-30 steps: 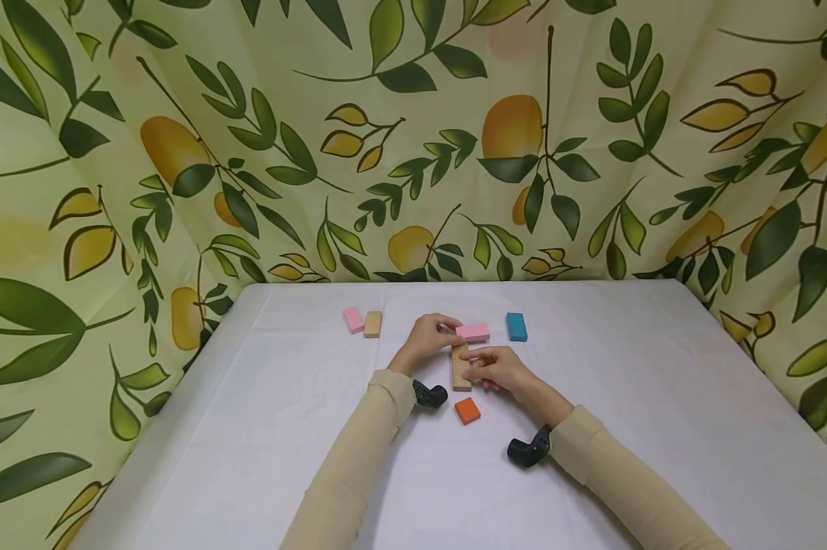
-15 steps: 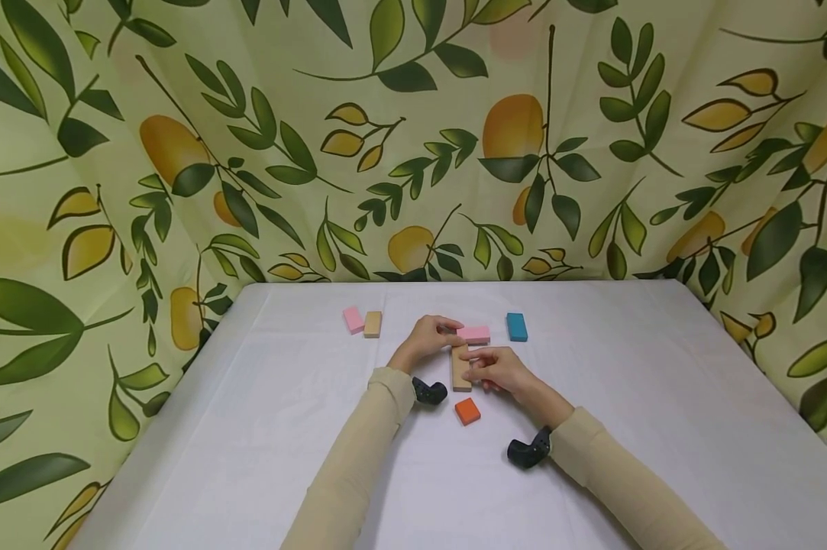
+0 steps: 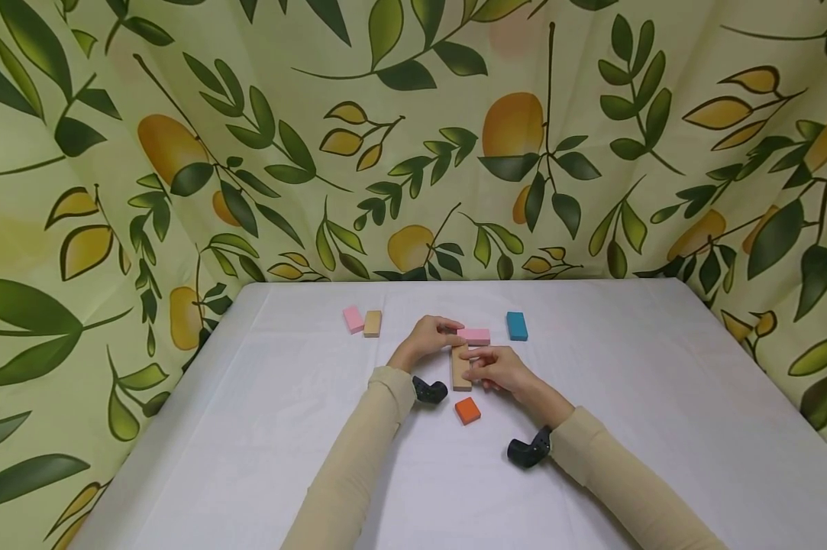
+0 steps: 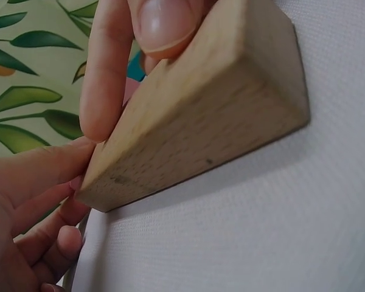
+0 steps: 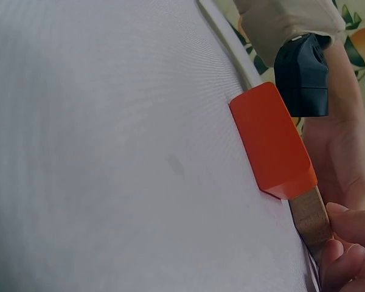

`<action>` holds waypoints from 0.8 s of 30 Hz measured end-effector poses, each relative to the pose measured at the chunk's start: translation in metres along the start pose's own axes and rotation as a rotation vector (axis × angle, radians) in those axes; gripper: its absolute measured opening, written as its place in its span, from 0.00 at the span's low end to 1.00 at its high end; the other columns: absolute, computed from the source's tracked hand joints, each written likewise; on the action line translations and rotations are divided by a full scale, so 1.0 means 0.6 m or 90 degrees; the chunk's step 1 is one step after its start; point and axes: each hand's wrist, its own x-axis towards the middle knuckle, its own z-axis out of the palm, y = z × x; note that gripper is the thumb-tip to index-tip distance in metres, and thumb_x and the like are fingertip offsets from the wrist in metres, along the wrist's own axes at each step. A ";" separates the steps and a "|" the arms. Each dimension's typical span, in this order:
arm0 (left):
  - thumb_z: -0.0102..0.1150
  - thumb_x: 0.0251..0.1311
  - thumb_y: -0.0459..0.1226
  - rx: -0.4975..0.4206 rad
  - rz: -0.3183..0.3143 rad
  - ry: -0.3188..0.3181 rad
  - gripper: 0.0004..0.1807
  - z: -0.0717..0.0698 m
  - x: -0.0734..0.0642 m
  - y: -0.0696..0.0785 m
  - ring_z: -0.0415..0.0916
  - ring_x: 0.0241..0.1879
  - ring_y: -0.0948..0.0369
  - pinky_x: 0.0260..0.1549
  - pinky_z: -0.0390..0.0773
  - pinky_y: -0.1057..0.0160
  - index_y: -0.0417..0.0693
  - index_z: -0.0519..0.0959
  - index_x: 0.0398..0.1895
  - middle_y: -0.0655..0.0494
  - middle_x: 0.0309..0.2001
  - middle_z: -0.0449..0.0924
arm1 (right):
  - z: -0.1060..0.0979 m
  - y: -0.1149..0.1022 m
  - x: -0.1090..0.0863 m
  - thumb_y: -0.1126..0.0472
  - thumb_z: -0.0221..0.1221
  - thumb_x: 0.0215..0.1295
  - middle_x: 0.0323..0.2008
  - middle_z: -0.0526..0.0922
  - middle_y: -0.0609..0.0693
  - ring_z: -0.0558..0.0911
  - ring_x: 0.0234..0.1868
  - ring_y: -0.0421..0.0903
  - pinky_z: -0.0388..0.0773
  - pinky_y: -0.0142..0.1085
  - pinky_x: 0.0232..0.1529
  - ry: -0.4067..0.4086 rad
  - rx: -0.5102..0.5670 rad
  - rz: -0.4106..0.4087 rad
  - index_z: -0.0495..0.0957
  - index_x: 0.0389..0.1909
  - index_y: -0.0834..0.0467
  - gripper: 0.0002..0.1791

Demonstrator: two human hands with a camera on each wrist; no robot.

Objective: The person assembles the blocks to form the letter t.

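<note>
Pink block (image 3: pixel 478 336) nearer, left hand (image 3: pixel 428 336) pinching — right hand (image 3: pixel 501 367) pinching woodblock (image 3: pixel 459 371) behind orange block (image 3: pixel 467 410).

L grip (image 3: pixel 430 335) fwd, R grip (image 3: pixel 501 368) nearer

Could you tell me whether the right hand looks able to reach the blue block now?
Probably yes: the blue block lies beyond the right hand, with only white cloth between, though that hand touches the long wooden block.
</note>
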 end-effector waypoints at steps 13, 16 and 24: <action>0.64 0.58 0.41 -0.005 -0.013 -0.005 0.18 0.002 -0.008 0.006 0.72 0.49 0.57 0.51 0.73 0.61 0.49 0.83 0.52 0.49 0.55 0.81 | 0.000 -0.001 -0.002 0.62 0.67 0.56 0.19 0.72 0.41 0.68 0.16 0.38 0.60 0.27 0.18 -0.005 0.004 -0.005 0.78 0.57 0.61 0.25; 0.64 0.59 0.41 -0.001 -0.010 -0.005 0.17 0.002 -0.008 0.005 0.72 0.50 0.56 0.53 0.73 0.59 0.49 0.83 0.52 0.48 0.55 0.81 | 0.000 -0.001 -0.003 0.63 0.67 0.56 0.19 0.72 0.41 0.67 0.16 0.37 0.60 0.27 0.18 -0.007 0.007 -0.007 0.77 0.57 0.62 0.25; 0.63 0.58 0.40 -0.010 0.009 0.004 0.19 0.003 -0.006 0.003 0.69 0.43 0.60 0.42 0.68 0.68 0.48 0.81 0.54 0.48 0.50 0.83 | 0.001 -0.001 -0.003 0.62 0.68 0.56 0.20 0.72 0.41 0.68 0.16 0.37 0.61 0.27 0.17 0.000 0.010 -0.005 0.78 0.56 0.61 0.25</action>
